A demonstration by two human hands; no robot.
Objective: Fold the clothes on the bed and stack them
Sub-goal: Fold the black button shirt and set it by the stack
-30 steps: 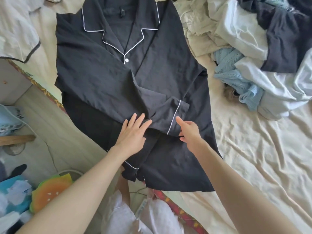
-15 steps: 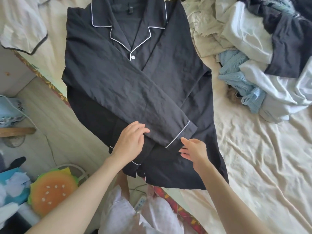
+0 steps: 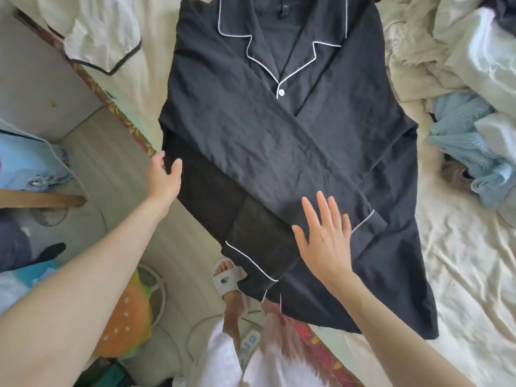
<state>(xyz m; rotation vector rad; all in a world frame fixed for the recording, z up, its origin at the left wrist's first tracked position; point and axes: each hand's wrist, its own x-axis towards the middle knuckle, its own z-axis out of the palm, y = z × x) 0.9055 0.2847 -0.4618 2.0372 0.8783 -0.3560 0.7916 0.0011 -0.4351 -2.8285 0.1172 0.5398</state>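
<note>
A black pyjama shirt (image 3: 279, 141) with white piping is laid face up on the bed (image 3: 460, 275), collar away from the person and hem towards them. One sleeve (image 3: 293, 163) is folded diagonally across the chest, and its white-piped cuff (image 3: 368, 222) lies just beyond the fingertips of the right hand (image 3: 325, 241). The right hand is laid flat on this sleeve near the cuff, fingers straight and spread, nothing being gripped. The left hand (image 3: 164, 177) is placed at the shirt's edge nearest it, where the cloth hangs over the side of the bed. Its fingers are partly hidden behind the fabric, so whether the edge is pinched or merely touched cannot be told. A second piped cuff (image 3: 251, 261) is seen between the two hands, nearer the person, lying over the lower part of the shirt.

Beyond the left hand, a white garment with dark trim (image 3: 103, 37) is noted on the bed. Well to the outer side of the right hand, a heap of unfolded clothes (image 3: 460, 65) is recorded, with a light blue knit (image 3: 469, 146) among white and cream pieces. Below the hands, a foot in a white slipper (image 3: 227, 277) is seen on the floor, and an orange cushion (image 3: 125, 325) lies under the left forearm.
</note>
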